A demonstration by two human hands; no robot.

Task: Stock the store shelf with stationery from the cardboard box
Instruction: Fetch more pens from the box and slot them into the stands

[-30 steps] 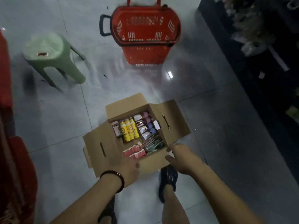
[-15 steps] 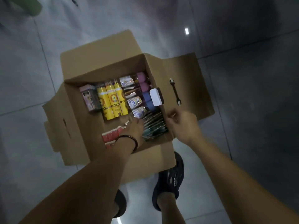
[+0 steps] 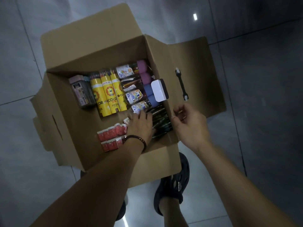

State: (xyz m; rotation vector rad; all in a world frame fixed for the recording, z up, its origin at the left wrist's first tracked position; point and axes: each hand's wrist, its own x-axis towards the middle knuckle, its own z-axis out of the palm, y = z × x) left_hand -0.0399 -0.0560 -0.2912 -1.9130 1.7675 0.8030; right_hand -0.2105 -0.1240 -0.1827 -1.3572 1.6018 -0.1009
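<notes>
Cardboard box (image 3: 68,112) sitting open on tile floor (image 3: 262,112), frame centre. Left hand (image 3: 140,126) reaching inside, lying palm-down beside pens (image 3: 161,118). Red packs (image 3: 111,136) at its 8 o'clock, yellow pencil tubes (image 3: 106,95) at 11. Fingertips hidden, so grip not discernible. Right hand (image 3: 191,126) hovering at box's 3 o'clock wall, fingers half-curled; cannot tell whether it is pinching anything.

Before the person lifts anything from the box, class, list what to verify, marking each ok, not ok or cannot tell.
1. Cardboard box flaps open: ok.
2. Left hand inside the box, over the pens: ok.
3. Left hand's grip closed on an item: cannot tell, fingers hidden.
4. Right hand steadying the box's right wall: cannot tell.
5. Yellow pencil tubes uncovered, reachable: ok.
6. Shelf in view: not ok.
</notes>
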